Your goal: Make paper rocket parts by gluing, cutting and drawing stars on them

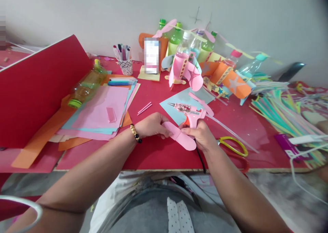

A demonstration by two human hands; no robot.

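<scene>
Between my two hands is a pink paper piece (185,140) with rounded ends. My left hand (153,125), with a beaded bracelet at the wrist, pinches its left end. My right hand (201,135) is wrapped round the handle of a pink hot glue gun (192,113), its thumb also on the paper. The gun's nozzle points left, and a long clear glue stick (233,134) trails from its back. Under the gun lies a light blue sheet (172,105), with a pink paper propeller (205,105) behind the gun. Thin pink paper strips (145,108) lie beyond my left hand.
Yellow-handled scissors (234,147) lie right of my right hand. Stacked coloured paper (102,99) and a plastic bottle (88,84) are at left, near a red board (38,96). Behind stand a pen cup (125,66), a phone (152,55) and decorated bottles (179,67). Straws (276,110) cover the right.
</scene>
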